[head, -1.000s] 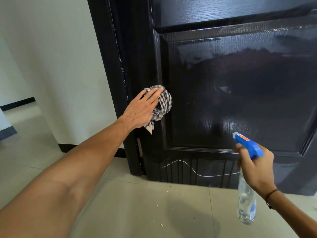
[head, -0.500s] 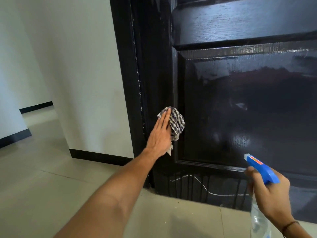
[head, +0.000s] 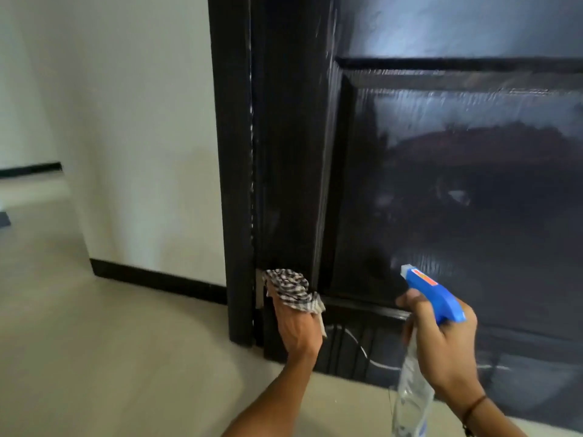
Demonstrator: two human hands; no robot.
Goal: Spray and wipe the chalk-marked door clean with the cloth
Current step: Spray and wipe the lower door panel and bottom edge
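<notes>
A checked cloth [head: 291, 290] is pressed low against the black door [head: 457, 190] by the left hand [head: 298, 331], its fingers hidden under the fabric so their curl cannot be told. A spray bottle [head: 421, 357] is gripped at the neck by the right hand [head: 444, 345], fingers wrapped round it, nozzle aimed at the door. A white chalk line [head: 362, 351] is seen on the bottom rail, between the hands.

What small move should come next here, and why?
Probably slide the left hand and cloth down and right onto the chalk line: the white mark shows on the door bottom rail, just below the cloth. The right hand holds the spray bottle.
</notes>
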